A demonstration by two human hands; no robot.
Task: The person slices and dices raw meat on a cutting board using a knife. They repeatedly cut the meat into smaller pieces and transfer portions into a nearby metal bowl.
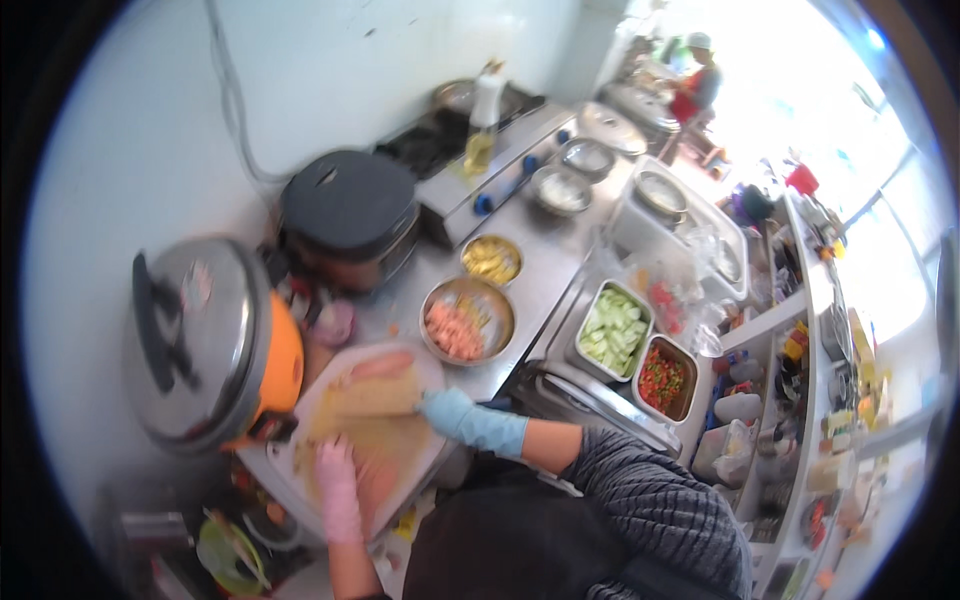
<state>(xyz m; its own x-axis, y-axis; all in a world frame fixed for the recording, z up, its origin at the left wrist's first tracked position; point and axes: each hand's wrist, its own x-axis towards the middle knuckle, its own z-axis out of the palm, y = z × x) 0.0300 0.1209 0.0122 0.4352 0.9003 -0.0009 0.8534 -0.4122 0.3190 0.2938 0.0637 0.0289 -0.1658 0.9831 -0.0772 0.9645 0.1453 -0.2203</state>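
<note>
A white cutting board (296,499) with pinkish raw meat lies before me. My right hand (450,416), in a light blue glove, is closed on the handle of a broad-bladed knife (379,396), whose blade extends left over the board. My left hand (337,469), in a pink glove, rests on the board beside a piece of meat (375,480); its fingertips are blurred. Another long piece of meat (382,364) lies at the board's far edge. Just beyond stands a steel bowl (469,285) holding chopped pink meat, with a smaller bowl of yellow pieces (491,259) behind it.
An orange cooker (281,360) stands left of the board and a dark-lidded pot (349,202) behind it. Metal containers hold cut green vegetables (615,330) and chopped red and green peppers (661,379). An oil bottle (484,124) stands by the stove. A person (697,79) is in the background.
</note>
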